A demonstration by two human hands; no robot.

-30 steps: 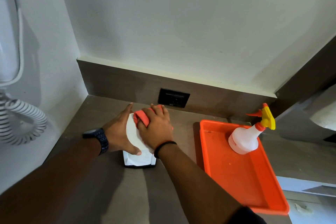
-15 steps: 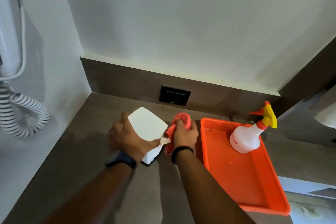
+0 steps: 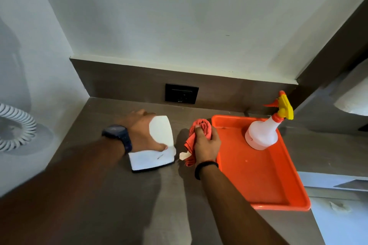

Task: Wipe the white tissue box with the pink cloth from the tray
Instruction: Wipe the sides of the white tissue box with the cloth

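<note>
Tabletop (image 3: 123, 205): brown, wood-grain, lower frame.
Right hand (image 3: 206, 143): centre frame, clenched around the crumpled pink cloth (image 3: 196, 135); now lifted clear of the box, beside the orange plastic tray (image 3: 264, 181).
Left hand (image 3: 142, 133): grasping the white tissue box (image 3: 154, 148), which is now turned, centre-left.
White spray bottle (image 3: 261, 133): upright in tray, unmoved.

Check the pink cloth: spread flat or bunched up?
Bunched up. The pink cloth is balled in the right hand, one end hanging down, between the tissue box and the tray.
</note>
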